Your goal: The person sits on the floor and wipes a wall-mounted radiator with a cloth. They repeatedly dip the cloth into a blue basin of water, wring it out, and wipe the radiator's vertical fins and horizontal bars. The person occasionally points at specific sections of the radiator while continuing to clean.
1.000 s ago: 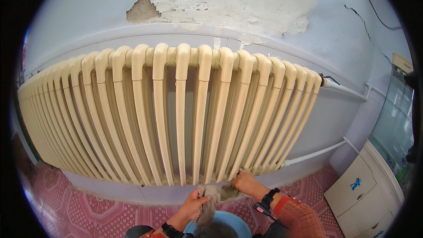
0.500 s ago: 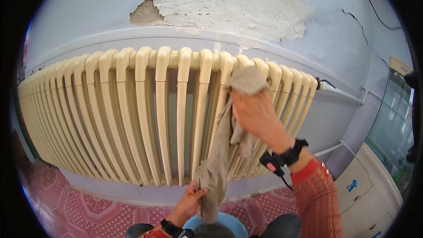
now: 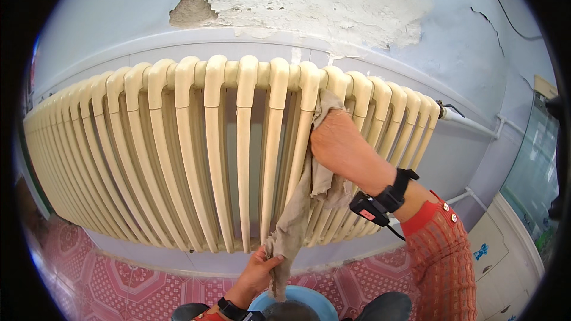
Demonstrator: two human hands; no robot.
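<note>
A greyish-beige rag [image 3: 291,217] hangs in front of the cream column radiator [image 3: 244,148]. My right hand [image 3: 339,142] holds its upper part against the radiator columns right of the middle; the fingertips are hidden behind the hand and in the gap between two columns. A bunched bit of cloth shows above the knuckles. Low down, my left hand [image 3: 260,268] pinches the rag's trailing lower end between thumb and fingers. The rag's tip dangles over a light blue basin [image 3: 324,304] with dark liquid in it.
Peeling plaster [image 3: 315,6] marks the wall above the radiator. A white pipe [image 3: 470,123] leaves the radiator's right end. Farther right stand a pale cabinet [image 3: 505,249] and a glass tank [image 3: 529,172]. Patterned pink tiles [image 3: 137,279] cover the floor. My knees flank the basin.
My right hand has pushed the rag from the column fronts into the gap, so less cloth shows above it. The left hand keeps its grip on the lower end. The view has shifted slightly.
</note>
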